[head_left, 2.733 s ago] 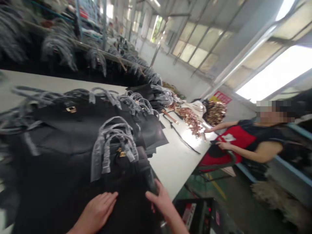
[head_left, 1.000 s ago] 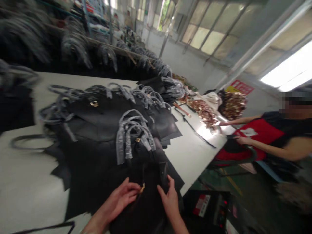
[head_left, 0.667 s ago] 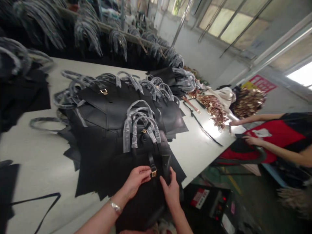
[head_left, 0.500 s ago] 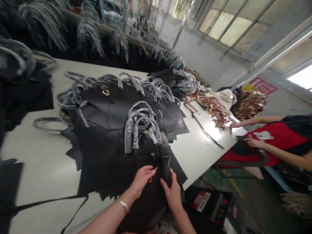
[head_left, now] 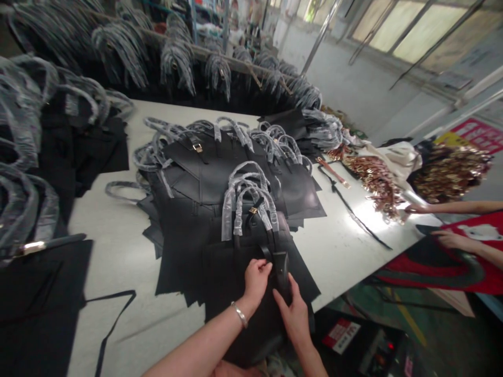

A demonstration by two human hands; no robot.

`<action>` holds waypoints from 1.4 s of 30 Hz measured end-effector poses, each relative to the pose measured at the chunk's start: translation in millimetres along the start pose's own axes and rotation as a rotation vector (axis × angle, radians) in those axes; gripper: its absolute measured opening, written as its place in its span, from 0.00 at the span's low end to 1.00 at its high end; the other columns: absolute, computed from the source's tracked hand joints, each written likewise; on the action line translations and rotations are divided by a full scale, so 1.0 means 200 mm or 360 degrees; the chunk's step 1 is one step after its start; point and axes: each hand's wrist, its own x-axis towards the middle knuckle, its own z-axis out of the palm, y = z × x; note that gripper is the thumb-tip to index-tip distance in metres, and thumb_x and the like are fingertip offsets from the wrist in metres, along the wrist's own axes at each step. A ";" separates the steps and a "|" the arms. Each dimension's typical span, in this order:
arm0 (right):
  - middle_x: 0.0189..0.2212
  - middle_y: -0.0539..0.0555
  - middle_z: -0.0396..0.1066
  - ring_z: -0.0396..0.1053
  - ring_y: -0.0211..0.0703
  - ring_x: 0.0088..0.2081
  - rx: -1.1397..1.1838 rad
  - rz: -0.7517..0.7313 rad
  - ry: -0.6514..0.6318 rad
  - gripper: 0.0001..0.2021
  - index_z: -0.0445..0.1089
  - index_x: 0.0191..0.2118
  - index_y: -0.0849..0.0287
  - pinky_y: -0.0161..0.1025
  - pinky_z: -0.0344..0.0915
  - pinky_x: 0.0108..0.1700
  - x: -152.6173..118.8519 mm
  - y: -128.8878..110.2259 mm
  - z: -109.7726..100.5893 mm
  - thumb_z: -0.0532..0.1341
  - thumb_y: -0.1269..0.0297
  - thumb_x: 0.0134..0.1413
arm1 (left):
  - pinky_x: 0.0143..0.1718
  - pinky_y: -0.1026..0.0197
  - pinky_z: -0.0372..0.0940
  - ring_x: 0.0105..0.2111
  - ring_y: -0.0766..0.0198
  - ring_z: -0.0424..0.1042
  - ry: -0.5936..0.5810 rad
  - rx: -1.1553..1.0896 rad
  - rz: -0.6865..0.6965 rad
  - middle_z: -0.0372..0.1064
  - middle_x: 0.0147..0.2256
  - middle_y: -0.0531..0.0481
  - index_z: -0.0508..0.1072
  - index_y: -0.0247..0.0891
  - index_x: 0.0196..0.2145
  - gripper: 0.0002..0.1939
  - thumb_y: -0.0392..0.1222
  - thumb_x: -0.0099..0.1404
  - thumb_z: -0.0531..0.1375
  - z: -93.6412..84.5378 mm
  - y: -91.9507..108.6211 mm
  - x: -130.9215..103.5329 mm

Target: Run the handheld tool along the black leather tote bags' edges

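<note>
A black bag panel (head_left: 251, 314) lies at the table's near edge, its handles (head_left: 257, 201) wrapped in clear plastic and a small gold buckle (head_left: 253, 210) between them. My left hand (head_left: 257, 280), with a silver bangle at the wrist, is pinched beside a short black strap (head_left: 265, 253); its fingertips hide what they hold. Just right of it, my right hand (head_left: 293, 306) has thumb and fingers apart, resting against a dark folded piece (head_left: 281, 267) on the panel. More black panels with wrapped handles (head_left: 236, 178) are stacked behind.
Dark pieces with wrapped handles (head_left: 27, 199) cover the left side of the white table (head_left: 157, 319). A loose black strap (head_left: 359, 220) and metallic-tipped brown straps (head_left: 373, 180) lie at right. Another person's hands (head_left: 458, 242) work beside red fabric. A rack of handles stands behind.
The view has turned left, so the scene sits further right. My left hand has moved up slightly to the short strap, its fingers more curled. My right hand stays at the folded piece.
</note>
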 end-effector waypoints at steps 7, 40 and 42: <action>0.22 0.50 0.74 0.69 0.47 0.21 0.0240 0.0354 -0.0304 0.39 0.60 0.65 0.62 0.40 0.67 0.23 -0.04 -0.13 -0.29 0.65 0.47 0.50 | 0.44 0.58 0.67 0.39 0.57 0.75 -0.0319 -0.0296 0.0068 0.75 0.37 0.42 0.72 0.35 0.41 0.11 0.44 0.65 0.59 -0.11 0.06 -0.11; 0.29 0.50 0.71 0.64 0.38 0.25 0.0290 0.0391 -0.0837 0.35 0.61 0.64 0.57 0.36 0.64 0.27 -0.06 -0.31 -0.28 0.63 0.50 0.52 | 0.27 0.64 0.60 0.30 0.63 0.70 -0.0364 0.0166 -0.0166 0.73 0.35 0.43 0.73 0.34 0.39 0.20 0.55 0.63 0.55 -0.44 0.12 0.02; 0.27 0.48 0.69 0.63 0.38 0.24 0.0308 0.0400 -0.0906 0.34 0.61 0.64 0.57 0.36 0.62 0.26 -0.06 -0.32 -0.27 0.63 0.50 0.53 | 0.23 0.67 0.54 0.31 0.64 0.69 -0.0481 -0.0099 -0.0312 0.73 0.37 0.41 0.73 0.33 0.38 0.24 0.60 0.60 0.58 -0.43 0.12 0.00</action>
